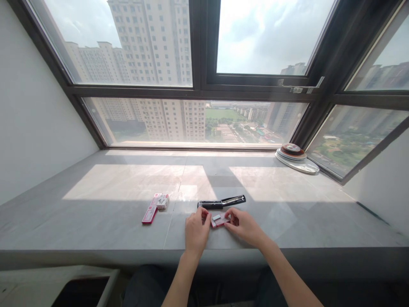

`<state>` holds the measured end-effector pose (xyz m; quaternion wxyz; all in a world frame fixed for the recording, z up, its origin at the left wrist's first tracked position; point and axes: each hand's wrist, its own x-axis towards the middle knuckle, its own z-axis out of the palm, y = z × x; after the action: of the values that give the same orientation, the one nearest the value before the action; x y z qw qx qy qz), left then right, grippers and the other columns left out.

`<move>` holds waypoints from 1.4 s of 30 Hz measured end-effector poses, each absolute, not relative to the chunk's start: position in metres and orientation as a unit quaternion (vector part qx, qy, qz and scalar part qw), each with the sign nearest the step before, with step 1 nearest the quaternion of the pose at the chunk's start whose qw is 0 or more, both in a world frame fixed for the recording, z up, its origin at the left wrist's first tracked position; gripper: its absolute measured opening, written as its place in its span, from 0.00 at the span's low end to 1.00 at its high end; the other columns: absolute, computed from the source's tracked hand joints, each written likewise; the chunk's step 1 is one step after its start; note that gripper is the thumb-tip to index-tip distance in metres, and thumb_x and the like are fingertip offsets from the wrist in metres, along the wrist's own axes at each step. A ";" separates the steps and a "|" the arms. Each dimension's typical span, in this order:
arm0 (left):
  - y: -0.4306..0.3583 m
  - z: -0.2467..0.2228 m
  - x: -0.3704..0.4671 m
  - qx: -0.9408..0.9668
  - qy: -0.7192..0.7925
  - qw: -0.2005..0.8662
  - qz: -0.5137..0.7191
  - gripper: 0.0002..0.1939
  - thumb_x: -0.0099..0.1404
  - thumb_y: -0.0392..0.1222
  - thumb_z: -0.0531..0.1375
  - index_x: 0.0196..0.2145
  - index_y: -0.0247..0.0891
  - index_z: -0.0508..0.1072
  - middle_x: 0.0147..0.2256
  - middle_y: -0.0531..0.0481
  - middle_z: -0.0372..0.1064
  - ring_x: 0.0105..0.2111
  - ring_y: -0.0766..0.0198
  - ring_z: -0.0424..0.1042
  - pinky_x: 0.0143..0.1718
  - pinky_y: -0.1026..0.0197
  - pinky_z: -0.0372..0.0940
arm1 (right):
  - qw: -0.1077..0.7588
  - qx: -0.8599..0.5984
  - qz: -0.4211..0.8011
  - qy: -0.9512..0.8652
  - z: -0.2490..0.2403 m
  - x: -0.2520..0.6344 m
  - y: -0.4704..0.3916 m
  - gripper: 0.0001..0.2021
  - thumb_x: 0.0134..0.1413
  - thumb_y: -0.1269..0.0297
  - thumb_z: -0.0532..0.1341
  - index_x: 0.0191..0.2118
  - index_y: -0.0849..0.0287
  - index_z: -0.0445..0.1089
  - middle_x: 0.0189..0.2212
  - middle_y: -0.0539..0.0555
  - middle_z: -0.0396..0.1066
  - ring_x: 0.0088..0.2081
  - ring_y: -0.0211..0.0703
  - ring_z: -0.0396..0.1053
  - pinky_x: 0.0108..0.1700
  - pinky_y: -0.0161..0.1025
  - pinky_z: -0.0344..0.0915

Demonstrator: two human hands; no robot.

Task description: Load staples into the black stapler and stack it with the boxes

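Between my hands is a small pink-and-white box [220, 221], apparently a staple box, with a pale silvery strip [216, 217] showing on top. My left hand [197, 230] is pinched closed at the box's left edge. Fingers and thumb of my right hand [244, 227] close on its right side. Just beyond the hands lies a black stapler [211, 205], hinged wide open, its metal magazine exposed in the raised part to the right. How far the fingertips wrap the box is partly hidden.
Left on the grey stone sill [105, 230] lie a long pink box [148, 215] and a small white box [162, 201] touching it. Stacked plates [295, 157] stand in the far right corner by the window frame [198, 91]. The sill's front edge runs below my hands.
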<state>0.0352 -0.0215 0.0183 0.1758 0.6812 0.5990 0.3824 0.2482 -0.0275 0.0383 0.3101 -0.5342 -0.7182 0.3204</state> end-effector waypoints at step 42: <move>-0.004 0.025 -0.011 0.735 0.584 0.173 0.298 0.14 0.63 0.55 0.64 0.45 0.51 0.75 0.30 0.54 0.69 0.38 0.56 0.68 0.40 0.58 0.52 | 0.247 -0.589 0.153 -0.754 0.057 0.195 0.001 0.13 0.63 0.52 0.60 0.44 0.53 0.77 0.24 0.50 0.73 0.29 0.43 0.69 0.31 0.37 0.50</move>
<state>-0.0108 -0.0043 0.0250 0.1726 0.7350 0.5841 0.2981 0.1952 0.0009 0.0566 0.2473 -0.5895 -0.7537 0.1528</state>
